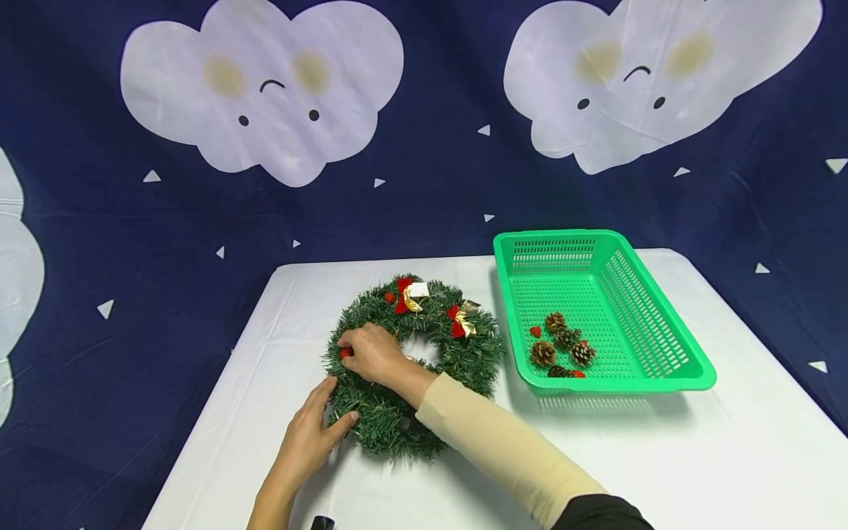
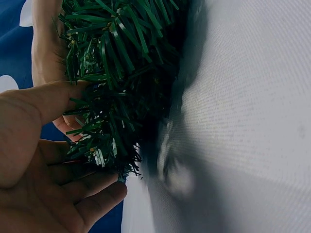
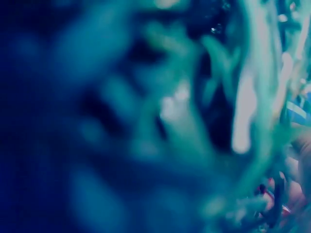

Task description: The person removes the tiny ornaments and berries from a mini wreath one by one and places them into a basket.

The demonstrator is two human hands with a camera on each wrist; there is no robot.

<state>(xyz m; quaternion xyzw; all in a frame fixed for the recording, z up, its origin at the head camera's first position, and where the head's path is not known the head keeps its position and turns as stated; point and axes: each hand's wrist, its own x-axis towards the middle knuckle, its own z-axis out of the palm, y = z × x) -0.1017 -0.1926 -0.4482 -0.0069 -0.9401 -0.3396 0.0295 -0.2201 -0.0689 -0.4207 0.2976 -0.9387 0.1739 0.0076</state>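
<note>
A green artificial Christmas wreath (image 1: 473, 361) lies on the white-covered table. On its upper part are two red-and-gold bows (image 1: 458, 321) and a small red ornament (image 1: 389, 297). My right hand (image 1: 374, 353) reaches across to the wreath's left side and pinches another small red ornament (image 1: 346, 353) against the greenery; its fingertips are partly hidden. At the lower left edge my left hand (image 1: 311, 434) holds the wreath. The left wrist view shows that hand's thumb on the needles (image 2: 112, 121) and its fingers around the outer side. Blurred greenery fills most of the right wrist view.
Right of the wreath stands a green perforated basket (image 1: 662, 384) with several pinecones (image 1: 543, 354) and small red ornaments (image 1: 535, 332). A dark blue cloth with white clouds (image 1: 265, 88) hangs behind the table. A small black object (image 1: 322, 523) shows at the near edge.
</note>
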